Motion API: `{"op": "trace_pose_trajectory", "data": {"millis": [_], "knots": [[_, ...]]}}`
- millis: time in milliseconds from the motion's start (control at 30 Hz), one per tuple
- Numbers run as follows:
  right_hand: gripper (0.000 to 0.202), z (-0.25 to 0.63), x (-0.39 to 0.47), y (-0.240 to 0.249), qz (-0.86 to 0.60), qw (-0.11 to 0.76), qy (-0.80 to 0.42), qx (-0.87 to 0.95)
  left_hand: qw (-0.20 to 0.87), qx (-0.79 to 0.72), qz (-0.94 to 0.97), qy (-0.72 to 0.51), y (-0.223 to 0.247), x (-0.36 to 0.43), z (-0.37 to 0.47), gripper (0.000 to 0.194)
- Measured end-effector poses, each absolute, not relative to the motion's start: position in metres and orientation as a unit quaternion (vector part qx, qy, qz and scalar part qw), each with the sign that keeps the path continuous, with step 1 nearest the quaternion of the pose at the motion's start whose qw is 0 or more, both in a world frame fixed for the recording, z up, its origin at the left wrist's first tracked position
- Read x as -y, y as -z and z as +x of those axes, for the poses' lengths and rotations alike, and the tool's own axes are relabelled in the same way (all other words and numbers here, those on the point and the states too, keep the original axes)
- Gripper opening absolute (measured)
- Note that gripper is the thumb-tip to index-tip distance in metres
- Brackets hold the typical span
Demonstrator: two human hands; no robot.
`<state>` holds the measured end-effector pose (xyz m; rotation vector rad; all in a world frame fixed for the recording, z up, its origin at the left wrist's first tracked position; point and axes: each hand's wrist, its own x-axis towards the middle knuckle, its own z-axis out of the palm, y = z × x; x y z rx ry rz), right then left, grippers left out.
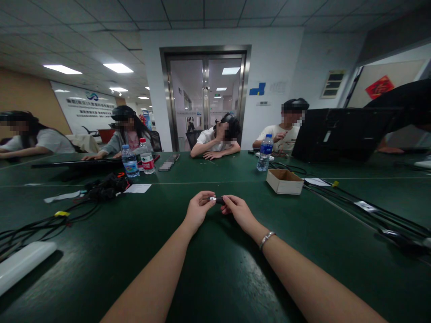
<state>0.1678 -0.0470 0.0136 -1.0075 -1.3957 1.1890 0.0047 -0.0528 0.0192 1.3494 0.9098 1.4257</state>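
Note:
Above the middle of the green table (215,251), a small dark stick with a shiny silver end (219,200) is held level between my hands. Its exact kind is too small to make out. The fingertips of my left hand (197,209) pinch the silver end. At the dark end, my right hand (239,212) grips with thumb and fingers. Part of the stick is hidden behind the fingers. A silver bracelet (266,240) circles my right wrist.
An open cardboard box (284,183) stands ahead to the right, near a water bottle (265,153). Two bottles (129,161) and tangled black cables (104,186) are on the left. More cables (350,206) run along the right. Several people sit across the table.

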Motion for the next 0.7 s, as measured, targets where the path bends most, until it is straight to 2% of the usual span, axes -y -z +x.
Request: {"op": "trace_pose_trajectory", "data": {"millis": [467,700], "knots": [[0.054,0.1698,0.0463,-0.0140,-0.414,0.493,-0.501,0.579,0.460,-0.388,0.567,-0.562,-0.0237,0.0549,0.0083,0.021],[0.044,0.1695,0.0470,-0.0132,-0.406,0.493,-0.492,0.592,0.438,-0.433,0.557,-0.557,-0.0240,0.0558,0.0067,0.022]]}}
